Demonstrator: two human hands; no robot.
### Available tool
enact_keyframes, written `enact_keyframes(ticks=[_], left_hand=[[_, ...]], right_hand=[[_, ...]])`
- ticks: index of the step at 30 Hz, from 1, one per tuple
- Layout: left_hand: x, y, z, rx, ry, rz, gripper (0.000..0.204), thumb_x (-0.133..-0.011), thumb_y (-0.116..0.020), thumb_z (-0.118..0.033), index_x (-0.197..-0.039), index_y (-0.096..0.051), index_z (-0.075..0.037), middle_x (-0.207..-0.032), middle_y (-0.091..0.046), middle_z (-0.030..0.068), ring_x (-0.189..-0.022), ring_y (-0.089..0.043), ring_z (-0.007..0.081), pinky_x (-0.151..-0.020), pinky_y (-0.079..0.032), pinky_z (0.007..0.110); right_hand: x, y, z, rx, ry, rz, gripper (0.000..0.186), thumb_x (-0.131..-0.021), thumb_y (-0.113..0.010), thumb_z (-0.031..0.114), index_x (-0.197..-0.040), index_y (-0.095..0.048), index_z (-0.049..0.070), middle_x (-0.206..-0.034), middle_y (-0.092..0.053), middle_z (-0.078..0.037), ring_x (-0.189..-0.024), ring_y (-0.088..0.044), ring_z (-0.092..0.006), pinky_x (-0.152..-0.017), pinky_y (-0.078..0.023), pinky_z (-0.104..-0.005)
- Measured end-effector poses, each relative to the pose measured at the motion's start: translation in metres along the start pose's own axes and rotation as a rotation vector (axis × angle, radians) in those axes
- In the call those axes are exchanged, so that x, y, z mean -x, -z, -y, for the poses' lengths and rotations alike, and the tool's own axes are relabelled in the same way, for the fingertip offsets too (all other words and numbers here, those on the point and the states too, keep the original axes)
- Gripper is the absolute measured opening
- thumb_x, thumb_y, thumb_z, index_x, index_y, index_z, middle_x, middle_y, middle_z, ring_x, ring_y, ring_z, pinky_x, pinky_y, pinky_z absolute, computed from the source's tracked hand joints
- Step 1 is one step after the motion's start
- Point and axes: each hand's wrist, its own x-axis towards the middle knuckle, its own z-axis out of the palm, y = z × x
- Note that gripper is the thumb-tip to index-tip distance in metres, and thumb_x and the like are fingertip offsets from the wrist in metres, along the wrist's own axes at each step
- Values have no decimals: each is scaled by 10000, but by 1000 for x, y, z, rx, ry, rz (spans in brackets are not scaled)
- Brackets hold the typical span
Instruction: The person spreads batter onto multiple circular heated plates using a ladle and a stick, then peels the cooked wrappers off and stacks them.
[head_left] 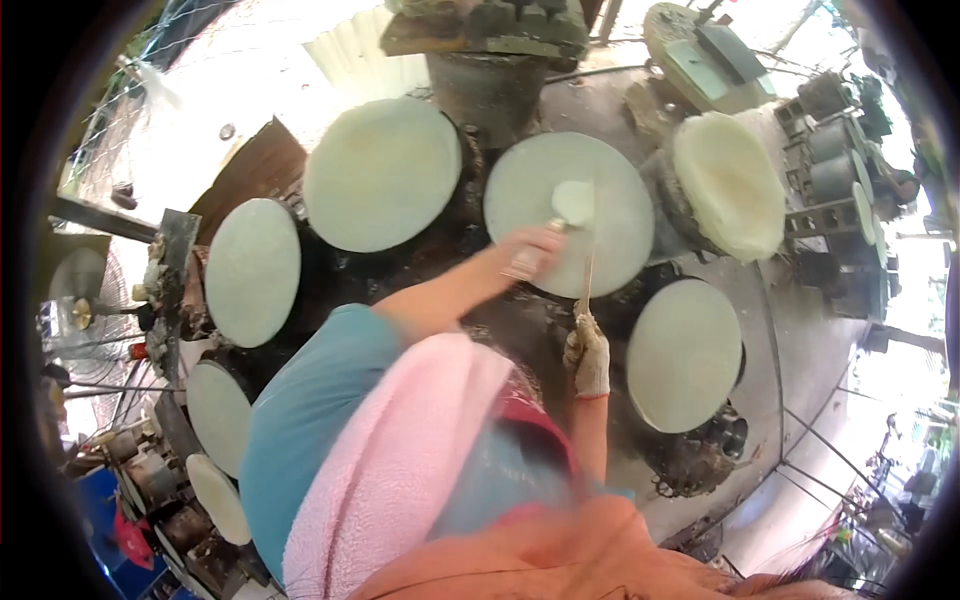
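My bare left hand (532, 252) is closed round the short handle of a ladle (573, 203). Its round head, pale as batter, rests on or just above the middle of a round griddle (520, 180) covered in a smooth whitish-green layer. My right hand (588, 355), in a dirty knitted work glove, grips a long thin spatula-like blade (589, 265). The blade points away from me over the griddle's right half; whether it touches the layer I cannot tell. Close to my right hand, on its right, lies another pale-coated griddle (686, 356).
More pale-topped griddles curve round my left, among them a large one (382, 175) and a narrower-looking one (253, 272). At the right lies a bulky cream-coloured sheet or pile (730, 186). A dark bucket-like container (487, 95) stands at the back. A pink towel (400, 450) hangs before me.
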Motion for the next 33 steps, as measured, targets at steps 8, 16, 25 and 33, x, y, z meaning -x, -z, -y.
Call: enact_keyframes(ticks=[8,16,25,33], left_hand=[[104,-44,-12,182,-20,21,278,-985,-345,-179,-998,-489,59,-523,-323,-66,-288,-313,19,-284,-221,179],[204,-4,-47,170,-159,-43,271,-976,-392,-174,-1006,-507,70,-566,-352,-45,-314,-331,38,-293,-226,195],[325,39,-108,-122,-454,-442,272,-969,-425,-193,-948,-543,51,-588,-371,-40,-340,-316,40,-356,-242,210],[360,55,-107,148,-695,-481,282,-965,-408,-157,-1031,-466,110,-609,-384,-34,-320,-332,14,-287,-232,165]], right_hand=[[-28,48,-7,457,36,-13,279,-851,-646,242,-1112,-646,142,-610,-459,91,-438,-367,-21,-386,-297,-183],[-33,34,-34,850,474,5,406,-891,-572,91,-1288,-511,32,-948,-655,-33,-756,-584,-76,-723,-470,-204],[-77,-98,4,1704,492,-232,446,-863,-571,283,-1301,-512,222,-932,-651,-160,-845,-636,-316,-736,-503,-383],[-190,-218,37,1285,698,178,438,-847,-628,302,-1226,-565,91,-902,-664,-99,-791,-622,-216,-719,-484,-334]])
